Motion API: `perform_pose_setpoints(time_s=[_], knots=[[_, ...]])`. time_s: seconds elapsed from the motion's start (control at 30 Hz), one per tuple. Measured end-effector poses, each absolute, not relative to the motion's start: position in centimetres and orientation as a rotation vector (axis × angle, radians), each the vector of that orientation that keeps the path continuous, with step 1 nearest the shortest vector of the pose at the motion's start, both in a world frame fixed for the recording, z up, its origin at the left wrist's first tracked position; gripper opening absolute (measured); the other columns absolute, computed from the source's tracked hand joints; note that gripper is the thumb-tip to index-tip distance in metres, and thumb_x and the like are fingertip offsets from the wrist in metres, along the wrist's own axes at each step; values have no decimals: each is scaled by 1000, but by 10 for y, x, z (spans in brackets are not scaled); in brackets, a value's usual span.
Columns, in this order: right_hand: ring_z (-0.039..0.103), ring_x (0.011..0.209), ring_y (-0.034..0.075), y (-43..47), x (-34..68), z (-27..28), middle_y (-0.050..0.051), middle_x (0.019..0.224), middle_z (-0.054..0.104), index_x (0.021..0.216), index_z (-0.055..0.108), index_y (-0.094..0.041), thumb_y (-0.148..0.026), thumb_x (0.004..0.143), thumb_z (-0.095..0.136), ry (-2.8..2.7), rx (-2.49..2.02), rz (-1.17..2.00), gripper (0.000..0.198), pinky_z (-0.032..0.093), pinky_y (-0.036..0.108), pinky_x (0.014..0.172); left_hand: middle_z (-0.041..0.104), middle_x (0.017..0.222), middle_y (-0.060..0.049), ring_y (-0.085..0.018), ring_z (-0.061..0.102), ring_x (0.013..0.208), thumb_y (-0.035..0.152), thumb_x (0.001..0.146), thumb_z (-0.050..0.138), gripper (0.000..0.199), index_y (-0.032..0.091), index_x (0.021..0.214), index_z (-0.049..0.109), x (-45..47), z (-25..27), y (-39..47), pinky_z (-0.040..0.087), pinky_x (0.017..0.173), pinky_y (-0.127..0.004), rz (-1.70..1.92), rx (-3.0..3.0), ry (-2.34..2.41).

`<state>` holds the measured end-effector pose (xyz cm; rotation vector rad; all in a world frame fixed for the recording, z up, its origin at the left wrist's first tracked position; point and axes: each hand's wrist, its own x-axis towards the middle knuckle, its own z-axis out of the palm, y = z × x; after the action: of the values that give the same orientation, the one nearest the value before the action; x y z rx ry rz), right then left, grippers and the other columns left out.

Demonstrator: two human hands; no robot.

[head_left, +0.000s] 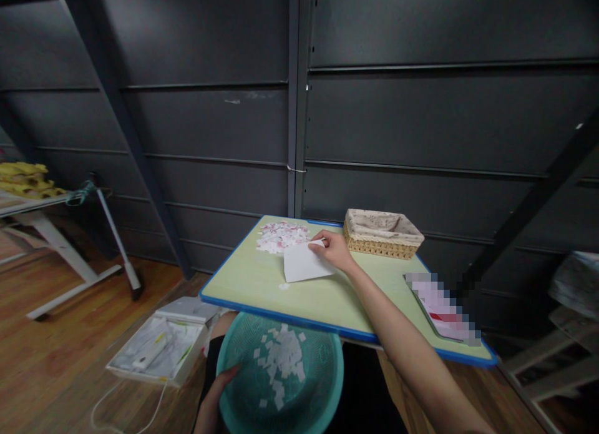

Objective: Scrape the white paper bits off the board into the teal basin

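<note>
My right hand (pixel 333 249) is closed on the upper right corner of a white sheet of paper (pixel 306 263), which it holds over the table. Just behind the sheet lies a pile of small white and pinkish paper pieces (pixel 281 235). One small white scrap (pixel 284 286) rests in front of the sheet. Below the table's front edge, a green plastic basket (pixel 322 384) sits on my lap with many white paper squares (pixel 285 356) inside. My left hand (pixel 223 384) grips the left rim of this basket, its thumb over the inner side.
The table (pixel 243 278) has a pale top with a blue edge. A cloth-lined wicker basket (pixel 384 243) stands at its back right, and a blurred flat item (pixel 442 309) lies at the right. On the floor at left is an open white box (pixel 154 359) with a cable.
</note>
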<state>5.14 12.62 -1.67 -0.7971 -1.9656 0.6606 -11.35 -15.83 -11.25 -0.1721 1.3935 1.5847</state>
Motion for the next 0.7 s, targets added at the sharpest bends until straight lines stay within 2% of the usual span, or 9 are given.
perform_pose_setpoints(time_s=[0.13,0.27,0.43,0.53,0.6,0.7], knots=[[48,56,13,124,50,-17,-1,62,62,79,69,-17,-32,72,63,-2004,-819,613,18,33,24,55,78,66,-7,-37,70,103,20,71,69,56,9,125,56,-112,-107,-157,49,99,-50,1579,-164,1372],[47,54,13,122,50,-15,-1,61,61,79,70,-17,-32,73,62,-2009,-825,579,18,32,24,54,80,76,-8,-36,71,100,19,75,65,70,9,140,43,-111,-101,-158,48,99,-53,1569,-178,1333],[48,54,13,122,52,-13,-1,62,63,80,70,-17,-33,75,61,-1987,-836,526,19,33,25,55,80,95,-13,-36,57,121,20,73,69,81,12,146,36,-111,-100,-157,44,103,-52,1561,-151,1383],[49,55,14,121,51,-14,0,63,63,80,70,-17,-33,75,61,-1994,-828,538,19,34,25,55,76,112,-16,-35,46,130,18,75,67,80,10,147,34,-112,-99,-154,43,104,-51,1548,-198,1410],[48,56,13,120,49,-16,-1,62,62,80,70,-17,-32,75,62,-2012,-829,550,18,33,24,55,75,116,-16,-34,48,129,14,78,63,77,9,148,32,-113,-98,-153,44,103,-50,1542,-224,1425],[48,57,13,119,46,-19,-1,65,63,80,70,-17,-32,75,64,-2051,-798,597,17,33,24,55,80,97,-13,-36,59,118,14,77,63,69,7,142,40,-114,-100,-154,48,99,-51,1537,-237,1412]])
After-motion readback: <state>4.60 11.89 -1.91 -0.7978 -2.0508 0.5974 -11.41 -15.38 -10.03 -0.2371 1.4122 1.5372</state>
